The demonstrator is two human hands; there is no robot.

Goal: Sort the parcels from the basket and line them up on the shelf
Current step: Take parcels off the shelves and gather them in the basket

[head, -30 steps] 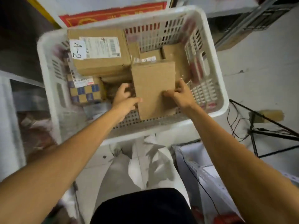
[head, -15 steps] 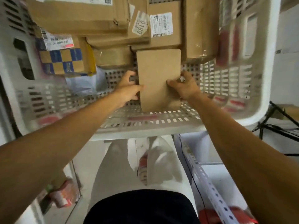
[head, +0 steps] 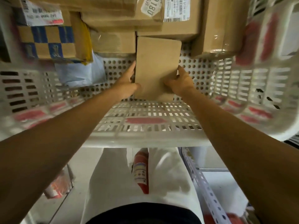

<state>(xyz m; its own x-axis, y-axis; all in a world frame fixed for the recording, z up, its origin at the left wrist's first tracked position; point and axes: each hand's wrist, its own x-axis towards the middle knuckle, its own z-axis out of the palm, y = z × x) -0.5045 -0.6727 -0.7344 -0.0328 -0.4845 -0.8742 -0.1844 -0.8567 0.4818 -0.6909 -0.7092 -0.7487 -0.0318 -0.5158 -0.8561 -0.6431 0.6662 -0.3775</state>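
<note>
Cardboard parcel (head: 157, 67): left hand (head: 127, 83) and right hand (head: 179, 81) fingers are gripping its edges; likely best lifting level over basket (head: 145, 136) rim.

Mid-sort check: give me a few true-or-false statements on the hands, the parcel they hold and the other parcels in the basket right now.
1. The left hand and the right hand both grip the plain brown flat cardboard parcel. True.
2. That parcel is clear of the white perforated plastic basket. False: it is inside, over the basket's floor.
3. The parcel's visible face carries a shipping label. False: that face is bare.
4. A blue-and-tan checkered box lies left of the held parcel. True.
5. The white sticker reading 0180 is on the held parcel. False: it is on another cardboard box farther back.
</note>
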